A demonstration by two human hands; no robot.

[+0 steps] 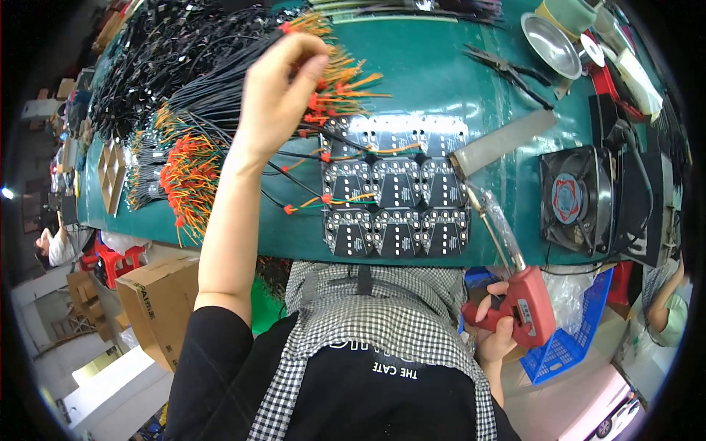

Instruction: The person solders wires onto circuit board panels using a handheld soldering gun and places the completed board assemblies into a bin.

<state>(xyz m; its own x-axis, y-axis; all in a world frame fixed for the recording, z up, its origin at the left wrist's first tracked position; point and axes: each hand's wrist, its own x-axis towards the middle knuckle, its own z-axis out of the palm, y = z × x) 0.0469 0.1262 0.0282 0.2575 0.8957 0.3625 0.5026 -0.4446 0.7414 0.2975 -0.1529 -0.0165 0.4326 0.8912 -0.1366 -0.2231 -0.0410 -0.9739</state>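
Under my left hand lies a thick bundle of black cables with orange and green wire ends and red bands. Its thumb and forefinger are curled close together by the orange ends; whether a wire is between them is hidden. My right hand grips the handle of a red soldering gun, whose long metal tip points up to the right edge of a panel of black circuit boards. Two cables lie with their stripped-out orange and green wires across boards on that panel's left and middle.
A flat metal bar and pliers lie right of the boards. Farther right are a metal dish and a fan. More cables heap on the left. A cardboard box and blue crate stand below the table.
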